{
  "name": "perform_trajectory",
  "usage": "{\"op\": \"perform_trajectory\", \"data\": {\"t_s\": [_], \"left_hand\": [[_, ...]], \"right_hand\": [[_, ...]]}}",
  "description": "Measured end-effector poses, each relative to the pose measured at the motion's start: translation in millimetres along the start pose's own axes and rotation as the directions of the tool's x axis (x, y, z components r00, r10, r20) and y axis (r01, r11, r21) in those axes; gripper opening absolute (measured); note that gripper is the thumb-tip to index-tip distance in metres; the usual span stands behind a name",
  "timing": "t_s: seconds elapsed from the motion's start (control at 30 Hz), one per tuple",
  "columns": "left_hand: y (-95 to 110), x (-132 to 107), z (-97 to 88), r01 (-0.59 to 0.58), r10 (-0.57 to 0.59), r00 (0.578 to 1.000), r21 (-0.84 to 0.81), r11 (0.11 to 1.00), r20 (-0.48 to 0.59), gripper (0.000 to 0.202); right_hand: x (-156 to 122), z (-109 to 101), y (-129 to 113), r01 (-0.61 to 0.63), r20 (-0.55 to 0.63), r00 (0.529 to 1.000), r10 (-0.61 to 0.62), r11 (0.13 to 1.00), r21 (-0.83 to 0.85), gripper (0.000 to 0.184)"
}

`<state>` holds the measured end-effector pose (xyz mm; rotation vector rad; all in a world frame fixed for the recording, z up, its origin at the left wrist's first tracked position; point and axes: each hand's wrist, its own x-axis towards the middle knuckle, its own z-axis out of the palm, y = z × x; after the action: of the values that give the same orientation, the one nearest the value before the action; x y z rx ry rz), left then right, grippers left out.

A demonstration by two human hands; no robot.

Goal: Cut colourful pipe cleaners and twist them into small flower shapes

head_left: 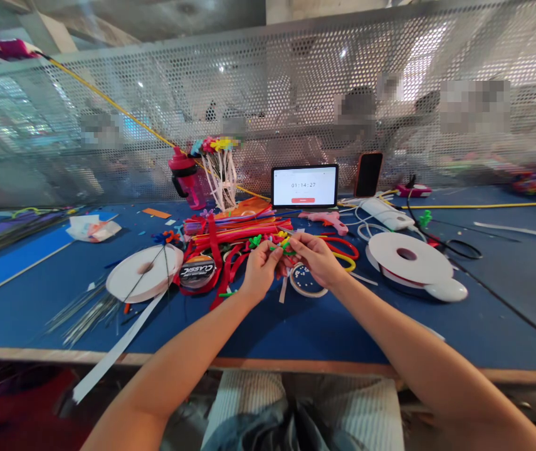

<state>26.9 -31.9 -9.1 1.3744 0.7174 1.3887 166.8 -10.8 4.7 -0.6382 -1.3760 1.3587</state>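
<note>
Both my hands meet above the middle of the blue table (296,326). My left hand (259,270) is closed in a pinch on a small green and yellow pipe-cleaner piece (283,245). My right hand (315,257) pinches the same piece from the right. Just behind them lies a heap of red, orange and other coloured pipe cleaners (237,228). A small tape ring (306,282) lies under my right hand.
White ribbon spools lie left (144,272) and right (409,255). A tablet (304,186) showing a timer, a phone (368,175), a pink bottle (187,177), a glue gun (326,218), scissors (456,247) and thin wires (84,307) are around. A perforated screen (296,94) backs the table.
</note>
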Motion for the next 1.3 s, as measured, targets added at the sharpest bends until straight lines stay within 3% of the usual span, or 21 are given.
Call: {"op": "perform_trajectory", "data": {"t_s": [0.13,0.3,0.43,0.57,0.67,0.77,0.83,0.9,0.93,0.97,1.03,1.07,1.1,1.13,1.2,1.23,1.3], "left_hand": [[4,-2,1.9,0.042,-0.042,0.999,0.001,0.999,-0.007,0.030],[3,-1,1.4,0.002,-0.002,1.000,0.008,1.000,-0.031,0.030],[-3,0,-2.0,-0.004,0.006,1.000,0.038,0.999,-0.030,0.028],[-4,0,-3.0,0.014,-0.014,1.000,0.085,0.996,0.000,0.029],[-2,0,-1.9,0.038,-0.041,0.998,0.058,0.998,0.042,0.031],[2,2,-3.0,0.176,-0.158,0.977,-0.123,0.977,0.146,0.031],[5,4,-6.0,0.312,-0.247,0.928,-0.222,0.924,0.278,0.032],[8,7,-10.3,0.404,-0.303,0.864,-0.194,0.894,0.402,0.032],[10,8,-12.5,0.400,-0.310,0.853,-0.143,0.905,0.420,0.032],[11,8,-14.6,0.353,-0.296,0.868,-0.078,0.932,0.398,0.031],[14,8,-18.6,0.139,-0.166,0.953,0.124,0.983,0.252,0.028],[15,8,-20.6,-0.006,-0.045,0.983,0.272,0.962,0.178,0.026],[16,7,-22.8,-0.153,0.101,0.985,0.435,0.887,0.141,0.023],[16,6,-25.1,-0.289,0.239,0.957,0.591,0.754,0.163,0.019],[17,5,-29.6,-0.510,0.419,0.838,0.775,0.374,0.349,0.015],[17,4,-31.4,-0.591,0.447,0.760,0.788,0.172,0.472,0.015],[19,4,-33.4,-0.687,0.411,0.600,0.705,-0.176,0.687,0.013]], "right_hand": [[0,1,0,-0.021,0.008,1.000,0.021,0.998,0.056,0.029],[-1,0,-5,-0.027,0.029,0.999,0.030,0.997,-0.069,0.031],[-1,-3,-7,0.077,0.189,0.982,-0.024,0.957,-0.278,0.024],[2,-9,-7,0.218,0.206,0.969,-0.136,0.864,-0.453,0.017],[3,-13,-10,0.331,0.261,0.940,-0.218,0.765,-0.553,0.011],[0,-15,-16,0.475,0.354,0.880,-0.317,0.621,-0.623,0.010],[-3,-16,-20,0.616,0.464,0.786,-0.409,0.441,-0.653,0.016],[-5,-19,-21,0.732,0.616,0.669,-0.416,0.225,-0.643,0.021],[-6,-21,-21,0.762,0.674,0.630,-0.386,0.145,-0.631,0.022],[-5,-23,-21,0.769,0.699,0.621,-0.355,0.103,-0.631,0.021],[-3,-26,-18,0.713,0.636,0.687,-0.352,0.162,-0.682,0.018],[-1,-26,-16,0.651,0.553,0.752,-0.360,0.269,-0.710,0.023],[0,-25,-13,0.566,0.458,0.823,-0.337,0.420,-0.709,0.030],[1,-23,-11,0.452,0.365,0.891,-0.269,0.595,-0.665,0.037],[0,-16,-8,0.152,0.257,0.966,-0.031,0.872,-0.465,0.049],[-1,-12,-6,0.005,0.245,0.966,0.086,0.937,-0.349,0.053],[-4,-5,-5,-0.212,0.245,0.937,0.248,0.963,-0.164,0.057]]}}
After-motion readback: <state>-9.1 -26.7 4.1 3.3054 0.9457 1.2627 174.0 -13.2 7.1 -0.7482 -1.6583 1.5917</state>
